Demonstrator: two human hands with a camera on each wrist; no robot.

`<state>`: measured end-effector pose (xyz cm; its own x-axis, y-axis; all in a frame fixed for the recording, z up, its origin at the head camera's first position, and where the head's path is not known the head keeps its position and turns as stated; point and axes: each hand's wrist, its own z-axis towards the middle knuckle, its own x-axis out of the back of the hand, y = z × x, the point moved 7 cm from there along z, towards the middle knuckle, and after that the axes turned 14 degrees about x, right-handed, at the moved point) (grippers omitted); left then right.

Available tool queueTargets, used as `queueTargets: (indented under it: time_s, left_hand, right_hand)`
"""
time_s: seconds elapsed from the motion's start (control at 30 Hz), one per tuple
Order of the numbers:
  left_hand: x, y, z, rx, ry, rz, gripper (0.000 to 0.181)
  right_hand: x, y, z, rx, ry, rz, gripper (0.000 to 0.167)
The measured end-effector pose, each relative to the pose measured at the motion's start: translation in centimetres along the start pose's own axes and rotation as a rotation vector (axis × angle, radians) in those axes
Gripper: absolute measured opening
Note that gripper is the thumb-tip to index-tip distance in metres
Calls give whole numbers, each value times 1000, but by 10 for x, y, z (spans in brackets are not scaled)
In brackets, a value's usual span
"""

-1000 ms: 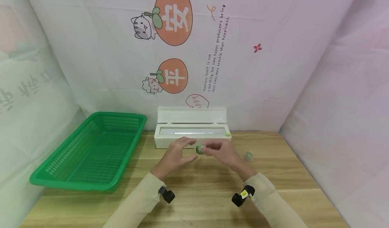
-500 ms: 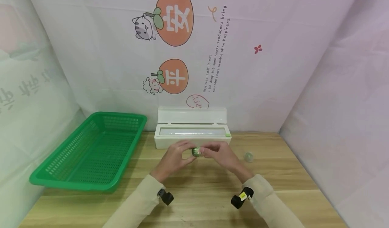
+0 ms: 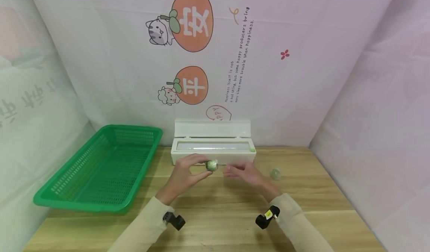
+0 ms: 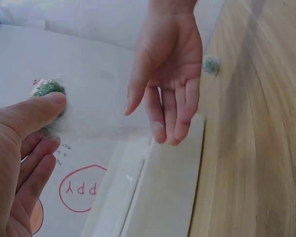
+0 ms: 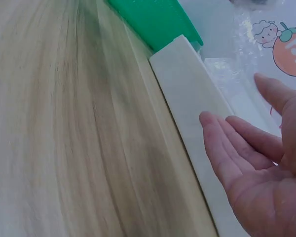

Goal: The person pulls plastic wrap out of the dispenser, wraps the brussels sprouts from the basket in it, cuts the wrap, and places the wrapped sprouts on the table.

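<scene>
My left hand (image 3: 183, 171) pinches a small round green thing wrapped in clear plastic film (image 3: 212, 165) between thumb and fingers, above the table in front of the white box. What lies inside the film cannot be told. In the left wrist view a thin tail of film (image 4: 106, 131) trails from it towards my right hand (image 4: 171, 74). The fingers of that hand (image 5: 266, 182) are nearly straight, its thumb apart; the tail ends near a fingertip, and I cannot tell whether they touch. A second film-wrapped green ball (image 3: 275, 174) lies on the table beyond the right wrist.
A white cling film box (image 3: 213, 158) with its lid (image 3: 212, 128) raised stands against the printed cloth backdrop (image 3: 262, 80). To the left is a green perforated basket (image 3: 75, 206). The table (image 3: 218, 222) has a wood-grain top, with cloth walls on both sides.
The wrapped green thing has passed from my right hand to my left. My left hand has then drawn it leftwards, and the right fingers have come away from it.
</scene>
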<state>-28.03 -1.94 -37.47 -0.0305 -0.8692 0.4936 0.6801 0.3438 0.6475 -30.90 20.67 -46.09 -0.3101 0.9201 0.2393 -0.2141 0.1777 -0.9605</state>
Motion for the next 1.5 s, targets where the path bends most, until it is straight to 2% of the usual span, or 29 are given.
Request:
queueTargets:
  time_s: [0.17,0.27,0.33,0.5,0.67,0.9,1.0,1.23,1.4,1.5]
  left_hand:
    - [4,0,-4,-8,24,-29,38]
    - [6,0,-6,-32,38,-7,38]
    - [7,-1,-7,-39,38,22,37]
    - [7,-7,-10,-41,31,118,34]
    - [6,-12,-12,-25,37,184,32]
    - [4,-17,-11,29,40,237,31]
    - [3,-19,-10,46,34,247,29]
    - [-2,-21,-6,106,4,268,27]
    - [-7,-21,-3,155,-25,298,23]
    - [-11,-19,-2,161,-26,327,23]
  right_hand:
    - [-9,3,3,10,-15,183,55]
    - [-8,5,4,-15,44,271,45]
    - [-4,6,5,-27,95,272,37]
    - [6,-3,5,21,162,119,23]
    - [8,-26,4,142,183,-49,16]
    - [0,-56,-3,304,211,-209,9]
    - [-6,-65,-5,370,205,-254,7]
    - [-24,-80,-4,503,158,-284,6]
    - [-39,-88,-3,540,131,-306,7]
    - [-46,-90,-1,557,131,-335,6]
